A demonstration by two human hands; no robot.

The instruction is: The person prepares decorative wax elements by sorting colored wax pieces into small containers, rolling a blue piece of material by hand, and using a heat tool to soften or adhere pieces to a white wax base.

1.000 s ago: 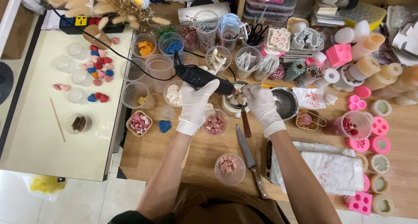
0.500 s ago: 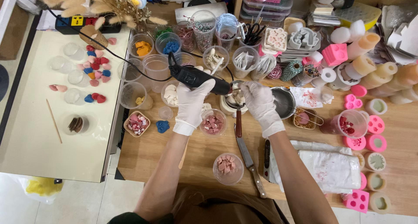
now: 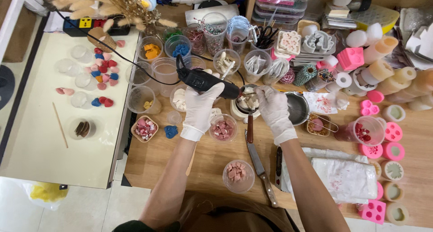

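My left hand (image 3: 199, 106), in a white glove, grips a black corded heat tool (image 3: 207, 82) whose nozzle points right at a small melting pot (image 3: 246, 103) filled with pale wax chunks. My gloved right hand (image 3: 271, 108) rests on the pot's right side. The pot's brown handle (image 3: 249, 129) points toward me. A clear cup of pink wax pieces (image 3: 223, 128) stands just below my left hand, and another cup of pink pieces (image 3: 237, 175) stands nearer the table's front edge.
A knife (image 3: 260, 169) lies beside a white stained cloth (image 3: 351, 179). A steel pot (image 3: 297, 108) sits right of my hand. Several clear cups (image 3: 165, 71), pink moulds (image 3: 393, 132), candles (image 3: 381, 48) and a pale side table (image 3: 40, 123) with wax hearts (image 3: 104, 67) surround the work.
Both hands stay at the melting pot; the heat tool has tilted slightly and shifted a little toward the pot.
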